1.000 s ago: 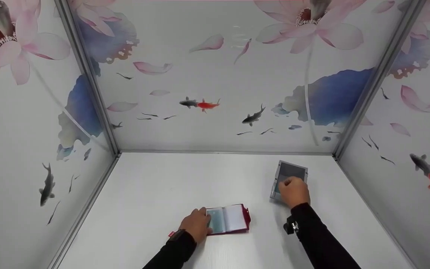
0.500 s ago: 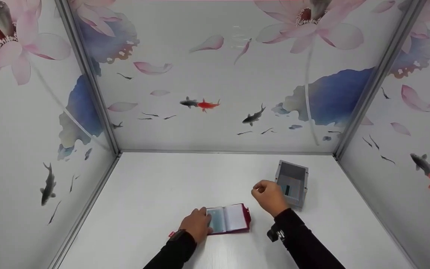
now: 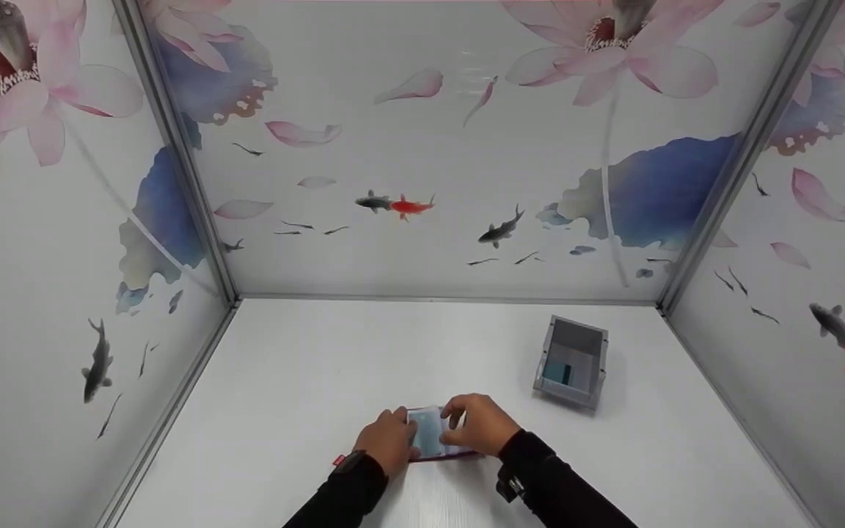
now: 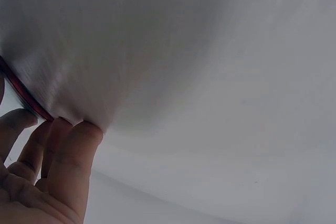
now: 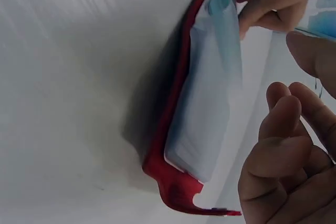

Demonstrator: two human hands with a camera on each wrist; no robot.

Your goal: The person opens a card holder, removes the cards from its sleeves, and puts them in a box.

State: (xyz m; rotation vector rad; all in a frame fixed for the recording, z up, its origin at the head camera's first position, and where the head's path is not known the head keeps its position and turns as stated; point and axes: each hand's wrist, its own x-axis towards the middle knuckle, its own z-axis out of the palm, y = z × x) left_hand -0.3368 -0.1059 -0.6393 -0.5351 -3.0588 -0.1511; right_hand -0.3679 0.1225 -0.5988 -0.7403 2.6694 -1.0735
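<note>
A red card holder [image 5: 170, 124] with clear plastic sleeves lies spread on the white table, a light teal card [image 3: 426, 431] showing in its left sleeve. My left hand [image 3: 384, 440] holds it by the left edge, fingers and thumb at the cover and sleeve. Over the right-hand pages hovers my right hand [image 3: 485, 424], which hides most of them in the head view. Its fingers [image 5: 281, 121] are loosely bent, thumb apart, with nothing between them, close beside the sleeves. The holder's red strap [image 5: 181, 198] sticks out at its right end.
A grey open-topped box [image 3: 565, 400] stands at the back right of the table [image 3: 334, 359], with a teal and dark card [image 3: 558, 372] at its bottom. Patterned panels [image 3: 422, 147] with metal corner strips wall the table in at the back and both sides.
My right hand has come out of the grey box and moved left and toward me, over the card holder's right pages. My left hand has kept its hold on the holder.
</note>
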